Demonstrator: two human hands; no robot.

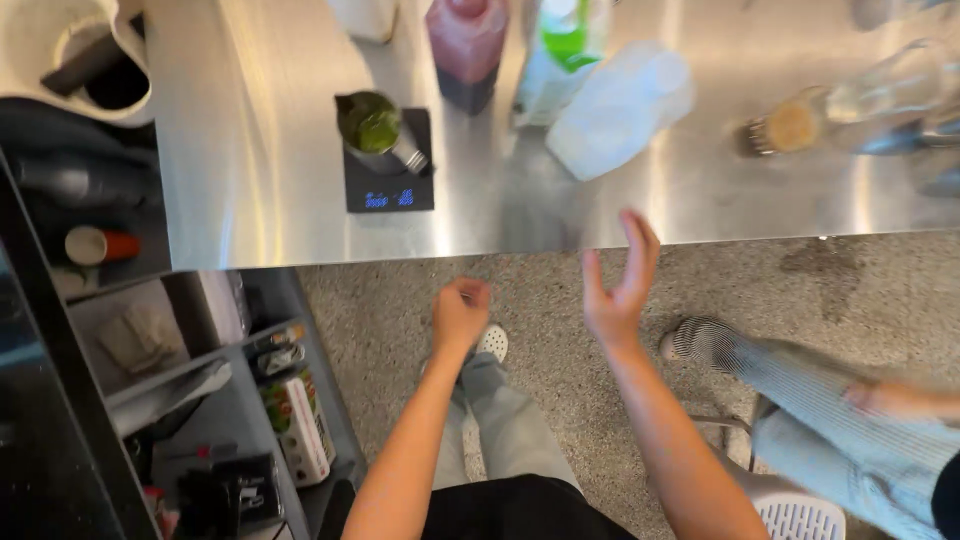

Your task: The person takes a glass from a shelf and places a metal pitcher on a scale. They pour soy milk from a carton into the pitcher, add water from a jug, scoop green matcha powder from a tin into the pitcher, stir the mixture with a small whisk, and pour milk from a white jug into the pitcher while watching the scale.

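Observation:
My left hand [460,312] is curled into a loose fist below the edge of the steel counter [270,200], holding nothing I can see. My right hand [618,285] is raised beside it with fingers spread, its tips just reaching the counter's edge, empty. On the counter to the upper left, a metal pitcher with green liquid [375,130] stands on a small black digital scale [390,180]. Neither hand touches them.
A red-filled bottle [466,45], a green-filled bottle [565,40], a white plastic jug lying on its side [620,105] and glass bottles [850,110] are on the counter. Shelves with cartons [295,420] are at lower left. Another person's leg [820,390] is at right.

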